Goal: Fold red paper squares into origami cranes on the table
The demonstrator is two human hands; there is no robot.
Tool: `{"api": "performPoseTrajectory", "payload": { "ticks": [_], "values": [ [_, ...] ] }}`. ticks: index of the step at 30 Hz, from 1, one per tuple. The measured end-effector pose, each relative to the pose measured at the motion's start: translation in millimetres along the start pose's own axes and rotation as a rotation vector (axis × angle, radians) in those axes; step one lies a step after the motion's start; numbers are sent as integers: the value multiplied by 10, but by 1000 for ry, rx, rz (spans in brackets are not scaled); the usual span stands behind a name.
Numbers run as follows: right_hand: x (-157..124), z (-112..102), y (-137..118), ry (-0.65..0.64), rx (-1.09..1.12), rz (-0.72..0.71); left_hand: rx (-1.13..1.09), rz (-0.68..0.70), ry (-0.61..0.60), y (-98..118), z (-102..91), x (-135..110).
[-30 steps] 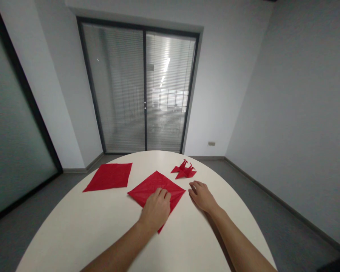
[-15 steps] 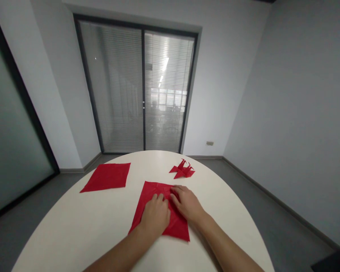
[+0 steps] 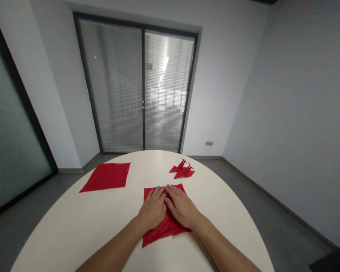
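Note:
A red paper sheet (image 3: 158, 231) lies in front of me on the white round table (image 3: 73, 230), rumpled at its near edge. My left hand (image 3: 152, 209) rests flat on it with fingers stretched out. My right hand (image 3: 181, 206) lies flat beside it, also on the sheet, fingers extended; the two hands touch near the sheet's far edge. Most of the sheet is hidden under them.
A second flat red sheet (image 3: 106, 176) lies at the table's left back. A folded red paper figure (image 3: 183, 171) stands at the back right. Beyond the table are a glass door with blinds (image 3: 141, 90), grey floor and grey walls.
The sheet was turned from a diamond to square-on and drawn nearer. My right hand moved from the bare table onto it, and both hands now press flat side by side.

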State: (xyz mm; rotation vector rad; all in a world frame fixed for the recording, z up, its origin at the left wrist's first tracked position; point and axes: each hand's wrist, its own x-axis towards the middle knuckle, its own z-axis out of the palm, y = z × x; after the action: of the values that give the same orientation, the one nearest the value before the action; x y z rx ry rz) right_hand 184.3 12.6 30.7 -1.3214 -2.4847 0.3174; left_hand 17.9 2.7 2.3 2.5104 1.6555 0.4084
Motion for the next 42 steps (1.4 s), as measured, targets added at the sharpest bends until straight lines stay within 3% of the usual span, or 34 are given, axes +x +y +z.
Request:
{"api": "performPoseTrajectory", "payload": {
  "ticks": [5, 12, 15, 18, 24, 27, 32, 37, 42],
  "values": [
    [22, 133, 11, -120, 32, 74, 7, 19, -44, -91, -36, 10],
    [-6, 133, 160, -109, -43, 185, 176, -242, 37, -212, -52, -35],
    [3, 146, 157, -94, -61, 200, 123, -126, 67, -124, -55, -60],
    [23, 126, 152, -92, -76, 206, 7, -10, -24, -72, -36, -91],
    [-26, 61, 114, -13, -85, 67, 33, -68, 10, -153, 25, -71],
    [-80, 109, 152, -101, -1, -45, 64, -92, 17, -163, 100, 12],
    [-96, 206, 275, -153, 16, 7, 133, -171, 33, -196, 214, 114],
    [-96, 204, 278, -155, 15, 42, 174, -299, -26, -342, 181, 96],
    [-124, 196, 235, -156, 8, 57, 220, -331, 84, -412, 142, 68]
  ]
}}
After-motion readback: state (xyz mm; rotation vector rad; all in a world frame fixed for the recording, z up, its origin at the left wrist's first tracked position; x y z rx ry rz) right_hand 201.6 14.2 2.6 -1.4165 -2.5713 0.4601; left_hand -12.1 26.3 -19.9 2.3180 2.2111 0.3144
